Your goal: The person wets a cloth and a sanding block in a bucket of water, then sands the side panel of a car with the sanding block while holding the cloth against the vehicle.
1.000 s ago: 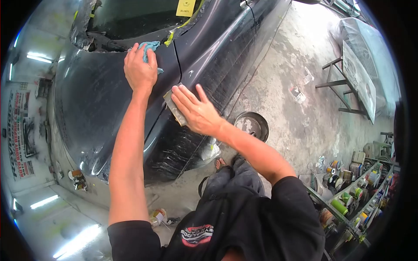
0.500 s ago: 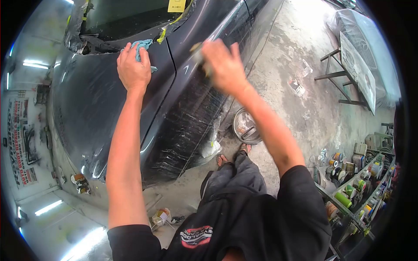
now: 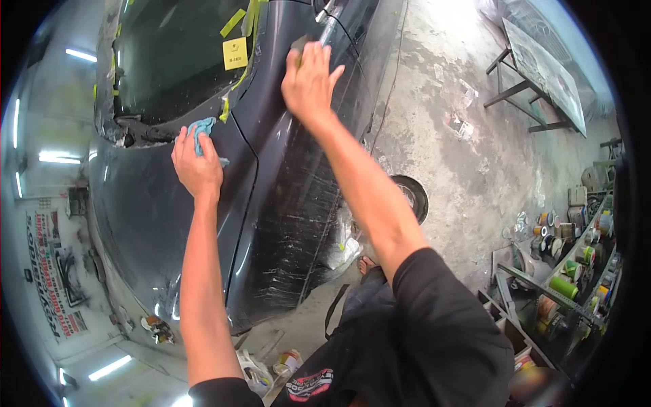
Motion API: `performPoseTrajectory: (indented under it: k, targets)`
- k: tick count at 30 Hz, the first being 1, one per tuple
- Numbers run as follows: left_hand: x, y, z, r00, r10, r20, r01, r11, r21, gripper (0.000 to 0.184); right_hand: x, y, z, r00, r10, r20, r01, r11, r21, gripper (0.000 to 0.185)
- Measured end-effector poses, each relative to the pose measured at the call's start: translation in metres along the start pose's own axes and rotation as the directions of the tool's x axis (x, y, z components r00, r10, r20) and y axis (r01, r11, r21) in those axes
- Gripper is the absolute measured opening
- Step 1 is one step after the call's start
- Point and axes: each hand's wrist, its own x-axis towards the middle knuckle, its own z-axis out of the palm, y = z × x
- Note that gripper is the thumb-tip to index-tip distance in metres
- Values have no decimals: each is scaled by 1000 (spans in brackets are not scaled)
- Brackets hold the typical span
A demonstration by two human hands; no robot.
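A dark grey car body (image 3: 142,203) fills the left and middle of the head view, with pale scratch-like streaks along its lower side. On the panel below the window, my left hand (image 3: 196,166) is closed around a crumpled blue cloth (image 3: 204,129). Farther up, my right hand (image 3: 312,81) lies over the car's side, gripping a brownish pad (image 3: 300,45) whose edge shows past the fingers. Most of that pad is hidden under the palm. Yellow-green masking tape (image 3: 225,108) and a yellow label (image 3: 235,53) are on and around the window (image 3: 176,61).
A round dark tub (image 3: 419,197) stands on the concrete floor (image 3: 447,163) beside my right forearm. Farther right are a panel on a metal stand (image 3: 546,68) and a rack of cans (image 3: 563,288). A can (image 3: 288,363) sits on the floor near my body.
The right hand has moved up and left along the car's side with the pad. My left hand stays on the same panel with the cloth, while the view has shifted.
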Motion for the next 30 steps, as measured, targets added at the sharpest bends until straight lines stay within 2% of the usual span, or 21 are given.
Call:
performPoseTrajectory:
  k: [2,3,6,8,11,14,16,19,22,23,26,27,28,30]
  targets:
    - [0,-2,0,1000,-3,11,3,1000,-9,36,37,4,-14,994,56,99,-57,998,10,57]
    - [0,0,0,1000,-7,17,8,1000,-18,36,34,15,1,996,-39,-86,40,999,15,57]
    - [0,0,-1,999,-22,29,22,1000,-19,36,-5,1,-15,984,-81,-160,108,979,173,60]
    - [1,2,-1,999,-21,32,22,1000,-18,36,-67,-12,15,998,-25,-52,28,998,61,65]
    - [1,-3,2,999,39,0,-39,999,6,34,-117,-27,13,998,-36,58,39,998,-39,66]
    - [1,2,-3,999,-10,46,11,1000,-27,35,-43,7,25,991,-75,-109,74,997,-14,64]
    - [1,3,0,999,-23,47,24,1000,-16,35,17,17,19,995,-20,-94,19,1000,-6,62]
    - [1,2,-2,997,-45,59,46,999,-18,35,27,9,21,992,50,-116,-45,998,43,62]
    - [4,5,-3,997,-32,64,34,999,-24,36,-38,6,17,997,-53,-53,52,999,-11,64]
    - [2,4,-4,997,-30,65,32,999,-20,36,-43,14,15,993,-115,-38,112,990,-82,65]
    - [1,3,-3,998,-23,62,25,999,-39,36,28,41,13,984,-158,-84,149,983,-106,65]
    - [1,2,-2,999,-9,52,12,999,-50,35,57,48,7,984,-166,-72,155,979,-132,64]
    - [2,1,-1,999,6,40,-3,998,-61,35,79,40,-12,994,-85,63,90,992,-85,62]
    - [1,0,-3,999,29,26,-27,997,-77,34,79,40,-3,993,-113,31,115,990,-84,63]
